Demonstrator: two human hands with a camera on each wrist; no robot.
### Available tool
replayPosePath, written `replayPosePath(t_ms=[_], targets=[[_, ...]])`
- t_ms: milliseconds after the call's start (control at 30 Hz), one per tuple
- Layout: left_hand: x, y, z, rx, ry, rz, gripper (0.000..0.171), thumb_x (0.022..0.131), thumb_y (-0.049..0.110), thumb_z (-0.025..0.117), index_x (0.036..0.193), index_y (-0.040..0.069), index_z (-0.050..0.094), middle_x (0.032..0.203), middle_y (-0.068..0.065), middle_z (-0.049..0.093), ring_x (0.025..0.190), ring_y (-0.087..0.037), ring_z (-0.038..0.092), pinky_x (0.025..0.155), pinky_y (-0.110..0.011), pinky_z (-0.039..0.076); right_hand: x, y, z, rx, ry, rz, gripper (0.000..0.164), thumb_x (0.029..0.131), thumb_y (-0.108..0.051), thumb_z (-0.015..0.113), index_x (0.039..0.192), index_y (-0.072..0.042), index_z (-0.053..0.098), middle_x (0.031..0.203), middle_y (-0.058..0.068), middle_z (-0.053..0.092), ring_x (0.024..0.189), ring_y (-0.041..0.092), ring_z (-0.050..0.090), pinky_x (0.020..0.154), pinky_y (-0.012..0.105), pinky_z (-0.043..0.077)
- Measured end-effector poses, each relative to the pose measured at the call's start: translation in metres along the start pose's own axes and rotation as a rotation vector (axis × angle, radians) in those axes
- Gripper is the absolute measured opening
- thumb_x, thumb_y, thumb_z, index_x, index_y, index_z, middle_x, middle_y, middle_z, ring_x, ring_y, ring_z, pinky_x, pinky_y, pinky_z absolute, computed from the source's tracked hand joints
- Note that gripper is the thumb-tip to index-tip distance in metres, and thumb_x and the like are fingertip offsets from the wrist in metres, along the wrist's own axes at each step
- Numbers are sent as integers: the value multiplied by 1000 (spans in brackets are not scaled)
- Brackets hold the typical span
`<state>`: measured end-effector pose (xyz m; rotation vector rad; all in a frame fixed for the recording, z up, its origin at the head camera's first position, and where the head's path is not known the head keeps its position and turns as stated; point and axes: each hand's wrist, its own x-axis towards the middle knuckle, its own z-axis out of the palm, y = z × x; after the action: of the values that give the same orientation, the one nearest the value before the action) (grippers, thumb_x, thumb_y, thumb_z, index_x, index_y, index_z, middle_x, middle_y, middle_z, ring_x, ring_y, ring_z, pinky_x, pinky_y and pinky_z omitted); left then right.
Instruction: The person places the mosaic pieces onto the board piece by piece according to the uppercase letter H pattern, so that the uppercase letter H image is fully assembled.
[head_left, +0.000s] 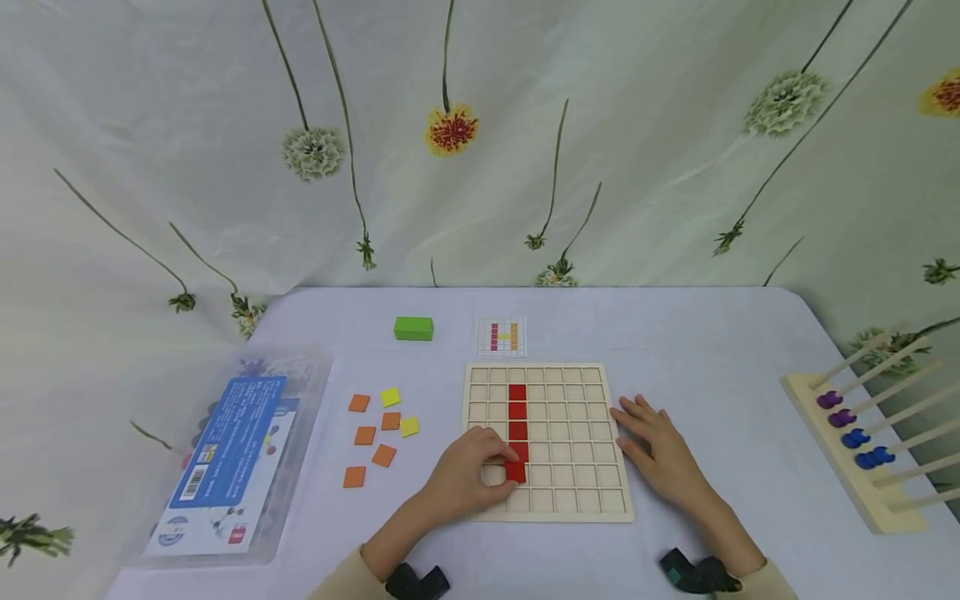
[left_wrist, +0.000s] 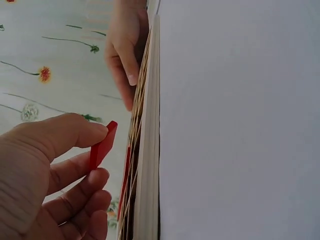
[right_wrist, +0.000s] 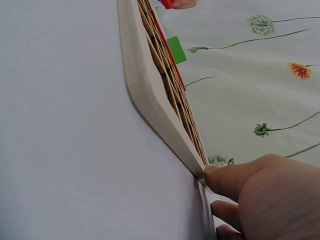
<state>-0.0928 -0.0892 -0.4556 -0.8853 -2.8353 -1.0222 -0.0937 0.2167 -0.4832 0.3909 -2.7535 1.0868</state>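
Observation:
My left hand [head_left: 468,473] pinches a red square tile [left_wrist: 104,146] between thumb and fingers, held just above the wooden grid board [head_left: 577,512]. In the head view that tile overlaps the lower part of a column where several red tiles [head_left: 517,410] sit in the board's cells. My right hand [head_left: 663,454] lies beside the board's right edge, fingers loosely extended. In the right wrist view its thumb [right_wrist: 225,181] touches the side of the board.
Loose orange tiles [head_left: 364,436] and yellow tiles [head_left: 390,397] lie left of the board. Behind it are a small pattern card [head_left: 502,337] and a green block [head_left: 414,328]. A clear plastic case [head_left: 281,517] stands far left, a wooden bead rack [head_left: 855,467] far right.

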Motion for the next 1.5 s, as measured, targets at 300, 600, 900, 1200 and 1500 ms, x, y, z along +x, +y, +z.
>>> replayPosePath(t_ms=[300, 600, 900, 1200, 1500], targets=[[4, 0, 8, 41, -39, -12, 18, 78, 22, 78, 94, 17, 74, 89, 8, 62, 89, -6, 52, 77, -22, 49, 0, 1, 0, -14, -8, 4, 43, 89, -7, 67, 131, 1, 59, 142, 27, 49, 138, 49, 33, 109, 70, 19], [4, -1, 12, 106, 4, 15, 18, 77, 22, 78, 93, 17, 74, 88, 8, 59, 87, -7, 51, 74, -21, 48, 2, 1, 0, -25, 0, -8, 43, 89, -7, 67, 131, 1, 60, 142, 27, 49, 138, 50, 34, 108, 70, 19], [-6, -1, -8, 174, 98, -6, 30, 73, 25, 83, 100, 16, 75, 91, 7, 58, 88, -7, 48, 71, -20, 47, 2, -3, -1, -10, -23, 8, 43, 90, -7, 66, 131, 1, 59, 143, 27, 48, 139, 49, 33, 109, 70, 18], [-22, -46, -58, 135, 423, -125, 34, 66, 10, 86, 98, 6, 74, 87, -7, 62, 80, -19, 56, 65, -28, 48, 1, -3, -1, -18, -12, 0, 43, 89, -7, 67, 131, 1, 60, 142, 27, 49, 138, 49, 34, 108, 70, 19], [-22, -88, -92, 121, 467, -269, 35, 75, 8, 80, 108, 2, 71, 96, -16, 62, 85, -30, 55, 71, -38, 45, 0, -1, -1, -14, 0, -8, 43, 89, -7, 67, 130, 1, 60, 141, 27, 50, 138, 50, 34, 108, 70, 20]])
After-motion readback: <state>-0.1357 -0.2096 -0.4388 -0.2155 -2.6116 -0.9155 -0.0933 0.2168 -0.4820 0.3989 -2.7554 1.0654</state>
